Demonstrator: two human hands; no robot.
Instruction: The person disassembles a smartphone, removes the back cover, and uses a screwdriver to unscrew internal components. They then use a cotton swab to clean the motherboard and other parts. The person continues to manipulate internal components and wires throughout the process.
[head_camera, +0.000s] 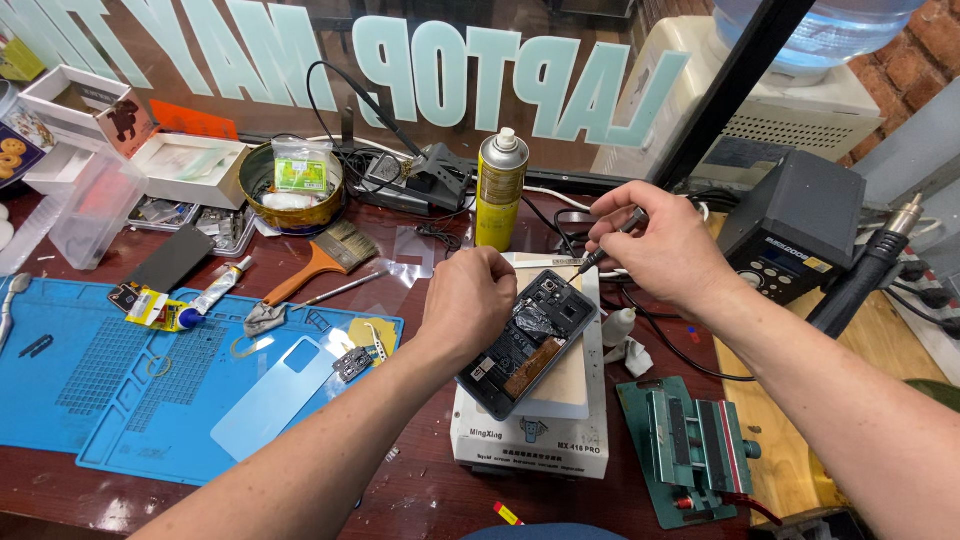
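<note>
- Head view, looking down on a crowded repair bench (420, 505) of dark reddish wood.
- The left hand (470, 300) is closed over an opened smartphone (530, 340), back cover off and its innards showing, apparently pinning it flat so it cannot slide.
- The phone lies tilted on a white heating plate unit (530, 440) near the middle of the bench, just in front of the person.
- The right hand (665, 245) pinches a slim dark screwdriver (610, 240) between its fingertips, tip angled down to the phone's upper corner by the camera; the fine grip seems suited to turning a small screw.
- A yellow spray can (500, 190) with a white cap stands upright just behind the phone.
- To the left lies a blue work mat (90, 400); on it rest a pale blue phone back cover (275, 395) and a small glue tube (215, 295). An orange-handled brush (320, 262) lies at the mat's far edge.
- A round gold tin (293, 190) holds a clear packet with a green label.
- White open boxes (190, 170) sit far left.
- Large pale mirrored lettering runs across the window (420, 70) behind.
- A grey soldering station (790, 235) stands on the right.
</note>
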